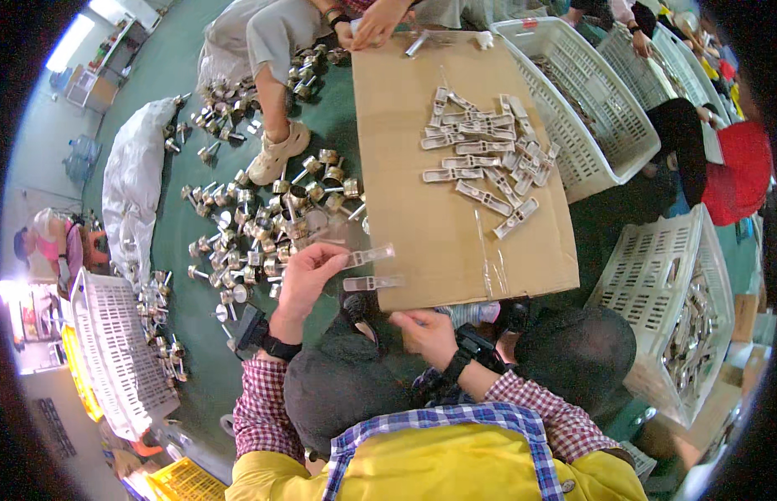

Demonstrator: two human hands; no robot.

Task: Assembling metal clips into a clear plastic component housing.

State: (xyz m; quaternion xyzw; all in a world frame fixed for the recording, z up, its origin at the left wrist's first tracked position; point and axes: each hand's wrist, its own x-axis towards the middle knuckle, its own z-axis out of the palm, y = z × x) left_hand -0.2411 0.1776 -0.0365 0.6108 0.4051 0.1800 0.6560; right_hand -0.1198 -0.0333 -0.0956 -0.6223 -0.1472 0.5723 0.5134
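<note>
My left hand [309,274] pinches a narrow, clear plastic piece [369,255] between thumb and fingers, over the left edge of a large cardboard sheet [443,250]. A similar clear piece [365,284] lies just below it, sticking out past the cardboard's left edge. At the near edge of the cardboard is my right hand [430,336], its fingers curled together. Whatever those fingers may hold is too small or hidden to make out. Farther up the cardboard lies a loose pile of several matching clear, oblong pieces [480,138].
Many metal parts with stems [263,225] cover the floor to the left. White plastic crates [589,108] stand at the right, another holding metal parts [656,309] nearer. Across the cardboard another person's hands [378,23] work beside a leg and a clog [278,154].
</note>
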